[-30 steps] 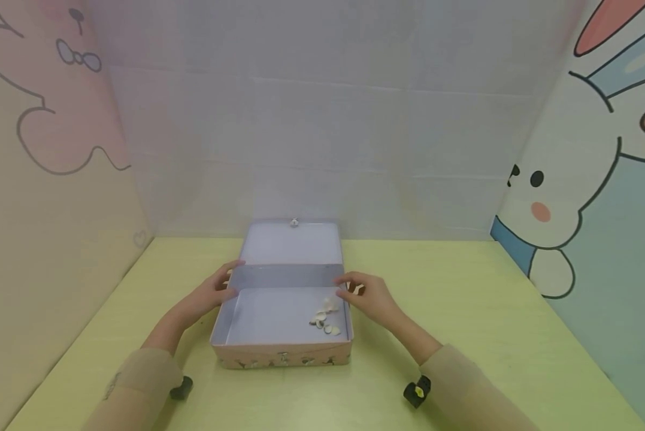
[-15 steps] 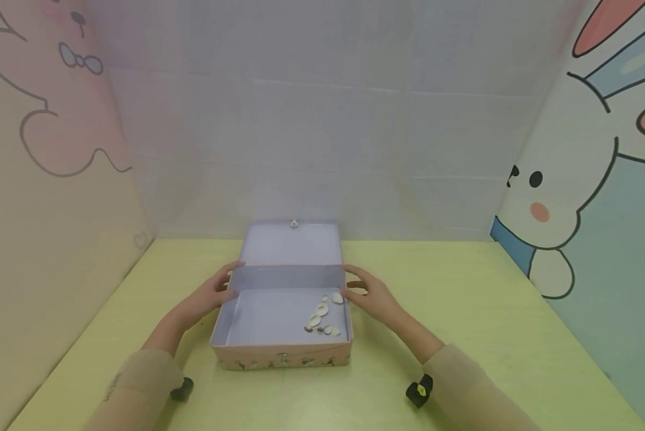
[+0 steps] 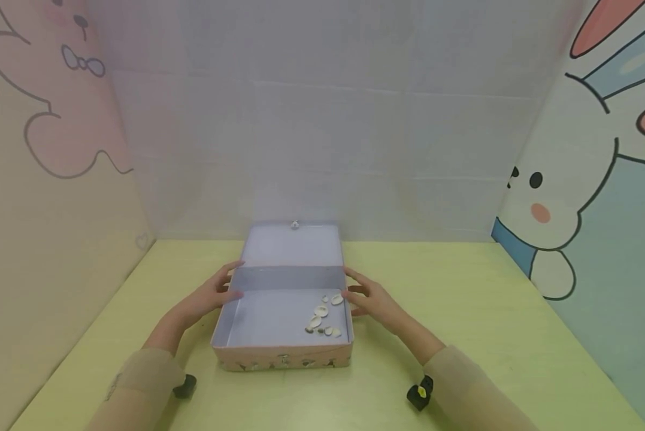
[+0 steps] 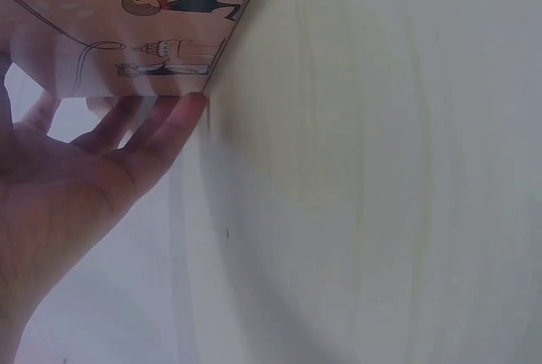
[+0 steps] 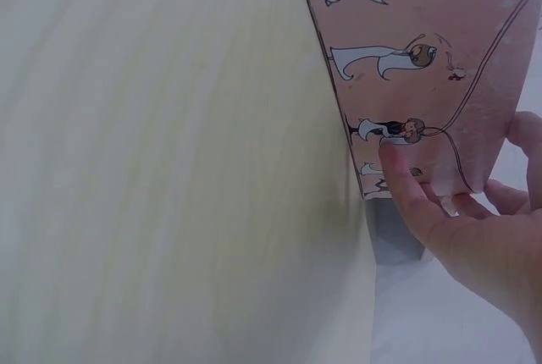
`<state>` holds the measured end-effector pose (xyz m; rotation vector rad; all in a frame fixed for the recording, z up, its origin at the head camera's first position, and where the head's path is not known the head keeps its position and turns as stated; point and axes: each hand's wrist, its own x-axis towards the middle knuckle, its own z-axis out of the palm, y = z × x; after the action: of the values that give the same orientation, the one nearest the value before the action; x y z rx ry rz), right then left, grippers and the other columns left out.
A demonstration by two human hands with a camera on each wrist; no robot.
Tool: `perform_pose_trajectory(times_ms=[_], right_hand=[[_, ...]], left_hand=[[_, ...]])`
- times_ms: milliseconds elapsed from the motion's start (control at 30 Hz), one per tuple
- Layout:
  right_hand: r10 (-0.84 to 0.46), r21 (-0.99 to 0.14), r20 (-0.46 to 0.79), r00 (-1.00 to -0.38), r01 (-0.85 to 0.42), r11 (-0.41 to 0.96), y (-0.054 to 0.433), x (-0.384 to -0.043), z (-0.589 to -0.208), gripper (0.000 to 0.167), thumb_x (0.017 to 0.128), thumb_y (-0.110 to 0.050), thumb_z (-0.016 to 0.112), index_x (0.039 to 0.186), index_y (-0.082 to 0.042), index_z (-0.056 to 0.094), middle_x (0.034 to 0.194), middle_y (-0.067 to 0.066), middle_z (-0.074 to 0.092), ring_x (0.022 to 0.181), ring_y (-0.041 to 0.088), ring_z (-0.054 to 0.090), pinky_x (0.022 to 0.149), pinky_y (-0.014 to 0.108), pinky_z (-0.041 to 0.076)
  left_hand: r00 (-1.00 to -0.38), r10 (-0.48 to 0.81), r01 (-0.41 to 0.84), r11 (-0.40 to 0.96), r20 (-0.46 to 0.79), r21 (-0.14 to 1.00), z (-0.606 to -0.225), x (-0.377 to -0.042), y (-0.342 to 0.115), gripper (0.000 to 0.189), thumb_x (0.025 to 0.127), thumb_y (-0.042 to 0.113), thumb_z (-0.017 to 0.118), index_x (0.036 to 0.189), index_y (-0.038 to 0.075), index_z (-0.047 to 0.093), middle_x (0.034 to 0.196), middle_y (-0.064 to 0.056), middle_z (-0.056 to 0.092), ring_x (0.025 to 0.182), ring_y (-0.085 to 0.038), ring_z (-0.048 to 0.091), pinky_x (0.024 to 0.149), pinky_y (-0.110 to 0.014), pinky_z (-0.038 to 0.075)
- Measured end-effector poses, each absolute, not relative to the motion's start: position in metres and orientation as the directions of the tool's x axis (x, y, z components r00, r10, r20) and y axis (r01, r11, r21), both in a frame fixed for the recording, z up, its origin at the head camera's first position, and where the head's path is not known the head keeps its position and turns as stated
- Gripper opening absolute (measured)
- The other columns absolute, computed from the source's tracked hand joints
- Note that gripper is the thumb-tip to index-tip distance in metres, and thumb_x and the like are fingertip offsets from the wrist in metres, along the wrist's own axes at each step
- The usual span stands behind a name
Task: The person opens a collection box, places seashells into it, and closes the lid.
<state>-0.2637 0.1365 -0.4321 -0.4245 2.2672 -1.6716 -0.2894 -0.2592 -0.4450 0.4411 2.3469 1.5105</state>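
A pink tin box (image 3: 257, 355) with cartoon figures and a pale inside stands on the table, its hinged lid (image 3: 292, 244) swung back behind it. Several small white seashells (image 3: 321, 311) lie spread along the right side of its floor. At the left wall is my left hand (image 3: 209, 293), thumb over the rim and fingers along the outside near the back corner. My right hand (image 3: 373, 300) grips the opposite wall, thumb at the rim by the rearmost shell. In the right wrist view, its fingers (image 5: 406, 182) press on the printed side. The box's underside is hidden.
The yellow table (image 3: 446, 299) reaches to a white back sheet (image 3: 322, 137). Side panels with a pink cartoon (image 3: 58, 131) and a rabbit (image 3: 565, 197) enclose it left and right. Black wrist devices (image 3: 420, 393) hang below both sleeves.
The right hand has moved from over the right rim to the outside of that wall. The shells, bunched and blurred before, now lie apart and still. The left hand has stayed put.
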Motion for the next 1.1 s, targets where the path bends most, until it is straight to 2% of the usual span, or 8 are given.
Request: perform_pose_trajectory(times_ms=[133, 333, 567, 767, 933, 1100], right_hand=[[-0.396, -0.959, -0.061, -0.916, -0.056, 0.277, 0.137, -0.264, -0.433, 0.063, 0.096, -0.023, 0.056, 0.150, -0.021, 0.025, 0.151, 0.020, 0.028, 0.129, 0.040, 0.042, 0.080, 0.040, 0.056], [-0.393, -0.966, -0.063, -0.917, -0.043, 0.255, 0.136, -0.262, -0.432, 0.064, 0.095, -0.021, 0.057, 0.150, -0.021, 0.025, 0.151, 0.019, 0.029, 0.127, 0.040, 0.043, 0.080, 0.040, 0.056], [-0.397, -0.969, -0.063, -0.916, -0.040, 0.245, 0.137, -0.263, -0.434, 0.064, 0.095, -0.021, 0.057, 0.150, -0.020, 0.025, 0.148, 0.023, 0.031, 0.125, 0.040, 0.045, 0.080, 0.041, 0.056], [-0.408, -0.965, -0.070, -0.910, -0.041, 0.259, 0.137, -0.262, -0.433, 0.066, 0.094, -0.026, 0.059, 0.151, -0.022, 0.024, 0.148, 0.022, 0.032, 0.125, 0.039, 0.046, 0.080, 0.040, 0.056], [-0.410, -0.966, -0.068, -0.909, -0.042, 0.254, 0.136, -0.263, -0.433, 0.064, 0.096, -0.021, 0.056, 0.151, -0.022, 0.023, 0.148, 0.023, 0.032, 0.125, 0.040, 0.046, 0.080, 0.042, 0.056], [-0.411, -0.970, -0.067, -0.909, -0.037, 0.242, 0.136, -0.263, -0.434, 0.064, 0.096, -0.021, 0.056, 0.151, -0.022, 0.023, 0.146, 0.024, 0.034, 0.124, 0.041, 0.046, 0.080, 0.041, 0.056]], left_hand=[[-0.915, 0.390, 0.065, 0.396, -0.104, 0.916, -0.443, -0.296, -0.259, 0.077, 0.093, 0.035, 0.059, 0.151, 0.031, 0.008, 0.147, -0.024, 0.028, 0.128, -0.041, 0.041, 0.099, -0.052, 0.042], [-0.934, 0.349, 0.075, 0.382, -0.068, 0.921, -0.438, -0.312, -0.260, 0.079, 0.095, 0.041, 0.052, 0.152, 0.020, 0.001, 0.148, -0.029, 0.026, 0.128, -0.044, 0.040, 0.098, -0.052, 0.043], [-0.963, 0.268, 0.089, 0.415, -0.028, 0.905, -0.436, -0.333, -0.257, 0.075, 0.097, 0.042, 0.049, 0.151, 0.009, 0.010, 0.142, -0.031, 0.034, 0.127, -0.044, 0.041, 0.097, -0.050, 0.045], [-0.968, 0.251, 0.113, 0.403, 0.009, 0.908, -0.439, -0.347, -0.256, 0.069, 0.096, 0.038, 0.052, 0.150, 0.009, 0.019, 0.139, -0.030, 0.040, 0.125, -0.043, 0.044, 0.098, -0.052, 0.043], [-0.969, 0.245, 0.096, 0.406, -0.007, 0.909, -0.441, -0.354, -0.259, 0.065, 0.097, 0.033, 0.052, 0.149, 0.011, 0.022, 0.138, -0.029, 0.041, 0.123, -0.043, 0.046, 0.097, -0.052, 0.044], [-0.965, 0.263, 0.092, 0.401, -0.018, 0.911, -0.443, -0.359, -0.258, 0.060, 0.099, 0.027, 0.049, 0.148, 0.005, 0.022, 0.137, -0.034, 0.040, 0.119, -0.045, 0.049, 0.097, -0.051, 0.045]])
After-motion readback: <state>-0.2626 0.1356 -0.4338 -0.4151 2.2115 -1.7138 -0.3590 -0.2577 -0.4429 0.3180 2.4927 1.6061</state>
